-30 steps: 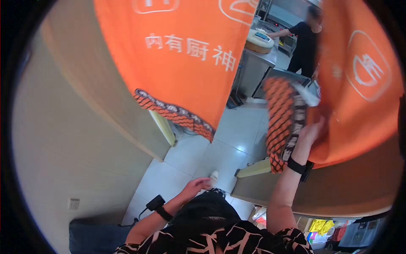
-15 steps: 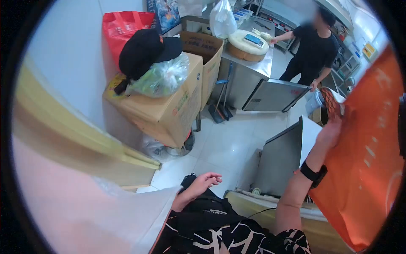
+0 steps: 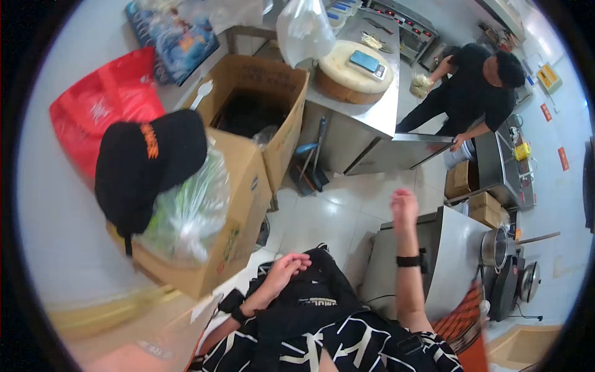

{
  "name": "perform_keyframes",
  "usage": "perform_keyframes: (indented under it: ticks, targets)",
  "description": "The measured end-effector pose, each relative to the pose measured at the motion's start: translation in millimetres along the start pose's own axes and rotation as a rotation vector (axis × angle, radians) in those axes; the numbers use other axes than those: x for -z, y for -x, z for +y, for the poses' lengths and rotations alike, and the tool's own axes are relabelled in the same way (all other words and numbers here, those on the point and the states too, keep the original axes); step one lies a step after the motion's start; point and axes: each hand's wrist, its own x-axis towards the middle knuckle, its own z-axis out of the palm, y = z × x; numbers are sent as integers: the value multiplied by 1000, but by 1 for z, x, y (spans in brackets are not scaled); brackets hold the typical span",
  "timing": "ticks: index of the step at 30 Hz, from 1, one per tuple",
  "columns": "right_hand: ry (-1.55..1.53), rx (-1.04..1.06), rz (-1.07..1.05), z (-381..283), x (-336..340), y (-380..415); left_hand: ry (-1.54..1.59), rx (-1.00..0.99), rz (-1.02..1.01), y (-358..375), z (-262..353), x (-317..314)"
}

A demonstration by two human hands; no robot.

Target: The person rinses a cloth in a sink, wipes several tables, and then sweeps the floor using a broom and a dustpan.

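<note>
My left hand (image 3: 286, 271) is in front of my body, above the black apron (image 3: 297, 304), its fingers loosely bent and nothing in it. Farther out on the right, my right hand (image 3: 404, 206) is raised over the floor near a steel cabinet (image 3: 406, 245). Its fingers are curled in, with no object visible in them. A dark band is on each wrist. The orange curtain (image 3: 476, 354) hangs at the lower right, apart from my right hand.
At left are cartons (image 3: 242, 204), a black cap (image 3: 152, 164) and a red bag (image 3: 111, 102). Ahead, a steel counter (image 3: 384, 115) bears a round board (image 3: 334, 56). A person (image 3: 465, 93) holds a bag of food by an open door (image 3: 403, 152). A pot (image 3: 494, 248) stands right.
My right hand has left the orange curtain and moved inward. The curtains have dropped out of most of the view, and the room appears closer. The person now holds a bag.
</note>
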Motion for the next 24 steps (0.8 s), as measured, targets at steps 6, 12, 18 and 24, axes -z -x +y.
perform_keyframes:
  ticks: [6, 12, 18, 24]
  targets:
    - [-58, -468, -17, 120, -83, -128, 113, 65, 289, -40, -6, 18]
    - [73, -885, -4, 199, -127, -242, 213, 147, 676, -68, 17, -4]
    - [-101, -1131, -87, 278, -133, -300, 202, 243, 755, -87, 60, -45]
    - [-207, -1316, -83, 327, -152, -311, 102, 175, 799, -99, 73, -63]
